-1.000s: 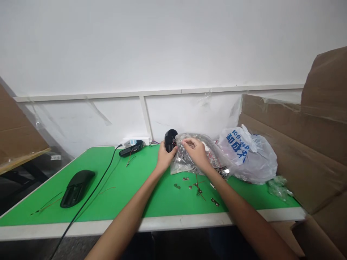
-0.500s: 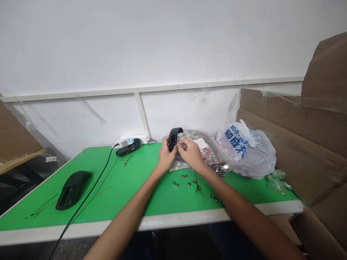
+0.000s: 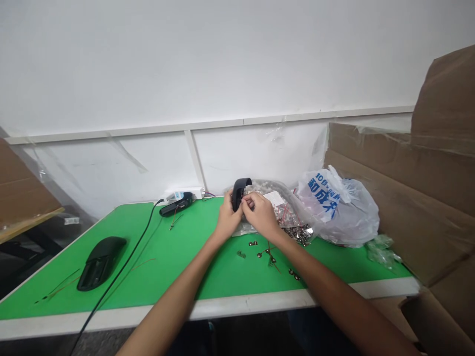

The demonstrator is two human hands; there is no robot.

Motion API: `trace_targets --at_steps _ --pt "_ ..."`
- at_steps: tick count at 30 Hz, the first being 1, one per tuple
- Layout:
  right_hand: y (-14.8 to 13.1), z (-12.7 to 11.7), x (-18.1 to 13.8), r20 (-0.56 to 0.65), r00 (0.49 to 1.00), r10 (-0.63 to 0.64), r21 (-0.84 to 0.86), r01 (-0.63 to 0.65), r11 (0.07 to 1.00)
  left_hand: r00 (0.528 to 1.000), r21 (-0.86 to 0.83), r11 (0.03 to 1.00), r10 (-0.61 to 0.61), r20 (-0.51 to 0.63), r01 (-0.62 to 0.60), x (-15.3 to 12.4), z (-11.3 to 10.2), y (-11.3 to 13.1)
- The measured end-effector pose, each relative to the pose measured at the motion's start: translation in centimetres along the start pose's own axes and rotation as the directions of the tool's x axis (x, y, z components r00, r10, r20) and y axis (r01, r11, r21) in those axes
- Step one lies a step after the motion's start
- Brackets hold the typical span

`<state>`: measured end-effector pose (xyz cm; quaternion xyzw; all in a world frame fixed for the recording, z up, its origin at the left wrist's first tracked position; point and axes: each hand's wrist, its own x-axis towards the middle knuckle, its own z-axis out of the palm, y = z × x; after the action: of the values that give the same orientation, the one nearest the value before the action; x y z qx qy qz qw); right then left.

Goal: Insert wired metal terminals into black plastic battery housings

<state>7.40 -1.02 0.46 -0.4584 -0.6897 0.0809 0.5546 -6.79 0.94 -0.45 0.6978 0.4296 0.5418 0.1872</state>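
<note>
Left hand (image 3: 227,220) grips black shell (image 3: 238,192), right hand (image 3: 261,213) touching it

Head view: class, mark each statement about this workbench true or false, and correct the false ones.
1. The left hand holds a black casing. True.
2. The right hand rests flat on the mat. False: it is raised, its fingers at the casing.
3. A second black shell lies on the mat's left side. True.
4. The white bag has red print. False: the print is blue.
5. Small metal parts lie on the mat near the wrists. True.
</note>
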Motion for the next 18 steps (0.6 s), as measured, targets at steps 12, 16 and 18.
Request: trace_targets --at_steps 12,16,18 --pt "-0.07 -0.28 -0.04 -0.03 0.999 -0.02 -0.094 0.017 0.995 0.997 0.008 0.999 0.044 0.056 -0.045 0.12 -0.22 0.05" --pt "0.08 -0.22 0.38 -0.07 0.997 0.028 0.029 -0.026 0.999 0.994 -0.061 0.996 0.063 0.086 -0.058 0.25 -0.54 0.11" --pt "0.05 -0.09 0.6 -0.043 0.994 0.1 0.159 -0.092 0.983 0.996 -0.072 0.996 0.053 0.078 -0.047 0.25 -0.6 0.27"
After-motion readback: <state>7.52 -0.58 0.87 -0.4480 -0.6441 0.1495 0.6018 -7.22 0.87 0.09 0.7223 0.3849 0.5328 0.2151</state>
